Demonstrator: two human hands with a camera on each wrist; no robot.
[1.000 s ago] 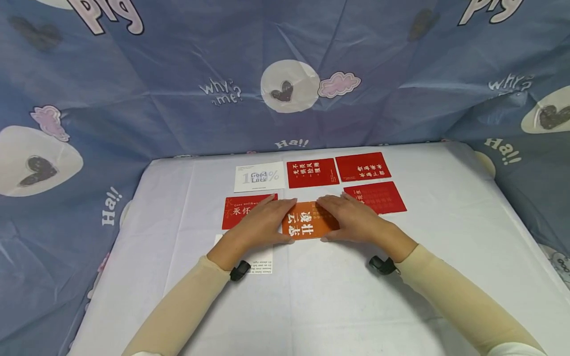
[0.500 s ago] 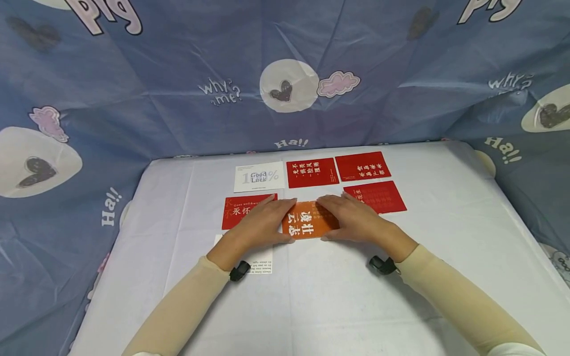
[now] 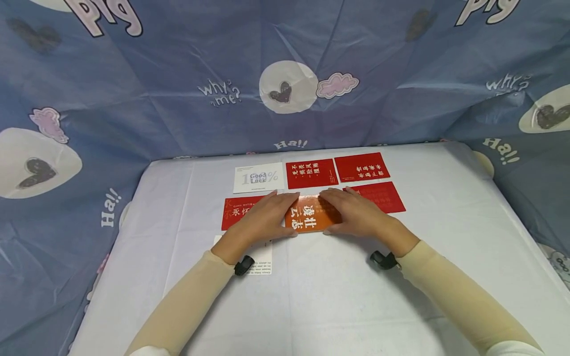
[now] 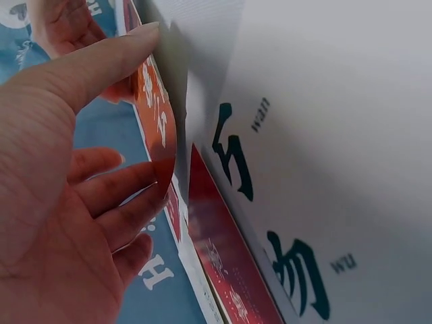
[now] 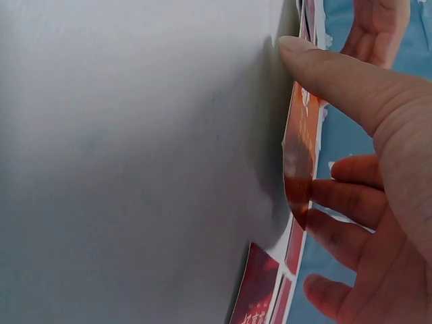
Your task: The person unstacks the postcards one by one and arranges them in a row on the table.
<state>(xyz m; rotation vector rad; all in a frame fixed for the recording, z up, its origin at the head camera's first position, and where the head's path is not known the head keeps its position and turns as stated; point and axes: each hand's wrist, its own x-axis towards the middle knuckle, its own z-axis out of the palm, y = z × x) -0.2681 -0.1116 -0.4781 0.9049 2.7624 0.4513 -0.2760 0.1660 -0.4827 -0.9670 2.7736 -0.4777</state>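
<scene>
An orange card (image 3: 317, 217) with large white characters lies between both hands in the head view. My left hand (image 3: 260, 220) pinches its left end, thumb at the near edge and fingertips at the far edge. The right hand (image 3: 358, 213) grips the other end the same way. In the left wrist view the card (image 4: 159, 125) bends a little at its end, beside the thumb and fingers. The right wrist view shows the card (image 5: 300, 152) tipped, with shadow on the white cloth beneath. Red cards lie close by: one (image 3: 240, 211) partly under the left hand, another (image 3: 385, 198) behind the right.
Along the back lie a white "Good Luck" card (image 3: 258, 177) and two red cards (image 3: 311, 173). A white card (image 3: 263, 264) with small print sits under the left wrist. The white tablecloth (image 3: 334, 306) ends at a blue printed curtain (image 3: 187, 118) behind and at both sides.
Both hands have shifted slightly away from the body with the orange card, which now catches more light and looks raised. The other cards have stayed in place.
</scene>
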